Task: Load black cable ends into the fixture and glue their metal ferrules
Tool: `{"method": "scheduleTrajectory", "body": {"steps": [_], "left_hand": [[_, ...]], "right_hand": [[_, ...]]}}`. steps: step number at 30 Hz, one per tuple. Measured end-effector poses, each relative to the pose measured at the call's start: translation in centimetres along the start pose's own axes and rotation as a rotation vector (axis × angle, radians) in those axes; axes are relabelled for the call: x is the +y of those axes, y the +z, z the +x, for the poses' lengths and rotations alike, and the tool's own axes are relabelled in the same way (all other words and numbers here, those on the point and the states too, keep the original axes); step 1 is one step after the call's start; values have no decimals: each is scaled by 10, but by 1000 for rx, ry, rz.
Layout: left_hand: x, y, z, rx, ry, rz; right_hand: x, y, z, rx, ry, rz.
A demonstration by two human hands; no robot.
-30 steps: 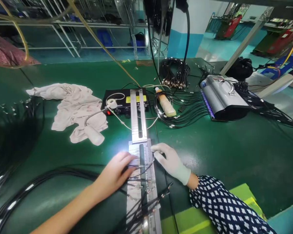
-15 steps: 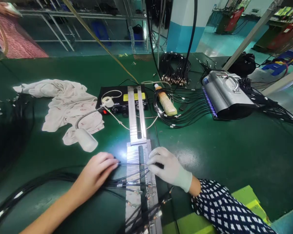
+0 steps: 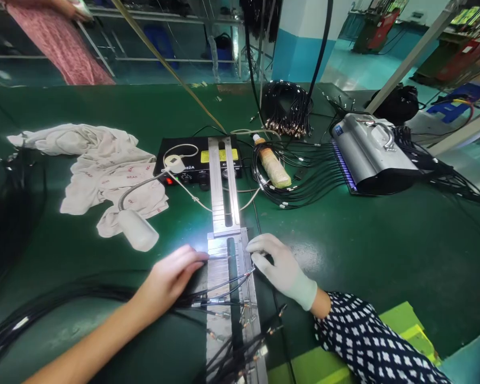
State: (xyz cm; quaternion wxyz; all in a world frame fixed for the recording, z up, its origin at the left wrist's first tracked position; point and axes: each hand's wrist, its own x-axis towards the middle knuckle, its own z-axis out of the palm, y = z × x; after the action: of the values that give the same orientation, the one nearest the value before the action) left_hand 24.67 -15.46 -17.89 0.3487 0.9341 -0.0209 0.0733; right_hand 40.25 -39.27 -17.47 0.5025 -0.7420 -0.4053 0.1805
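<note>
Black cables (image 3: 187,302) cross the metal bar (image 3: 217,273) near the worktop's (image 3: 356,240) front edge; your left hand (image 3: 172,274) pinches one, likely steadying it; right hand's (image 3: 284,269) grasp: cannot tell.

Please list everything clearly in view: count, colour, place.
Bench: 1, green, across view
Fixture: 1, silver, centre
Cables: many, black, left, right and centre
Lamp: 1, white, left of fixture
Cloth: 1, white, beside lamp
Box: 1, black, fixture's far end
Bottle: 1, yellowish, right of box
Coil: 1, black, behind bottle
Machine: 1, silver, right
Panels: count unclear, lime, bottom right
Pillar: 1, white and blue, background
Person: 1, pink clothing, background left
Left hand: 1, bare, at fixture
Right hand: 1, gloved white, beside fixture
Sleeve: 1, navy, lower right
</note>
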Motion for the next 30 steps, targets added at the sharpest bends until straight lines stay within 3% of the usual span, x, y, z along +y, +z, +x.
{"method": "scheduleTrajectory", "body": {"steps": [7,12,26,30], "left_hand": [[-15,-1,14,-40,108,167],[-19,-1,9,-52,99,250],[-13,-3,22,-49,109,89],[-16,1,16,27,162,207]], "right_hand": [[-2,-1,2,-3,11,0],[-2,-2,1,-13,32,2],[-3,-2,2,-25,30,5],[-2,-2,2,-25,25,8]]}}
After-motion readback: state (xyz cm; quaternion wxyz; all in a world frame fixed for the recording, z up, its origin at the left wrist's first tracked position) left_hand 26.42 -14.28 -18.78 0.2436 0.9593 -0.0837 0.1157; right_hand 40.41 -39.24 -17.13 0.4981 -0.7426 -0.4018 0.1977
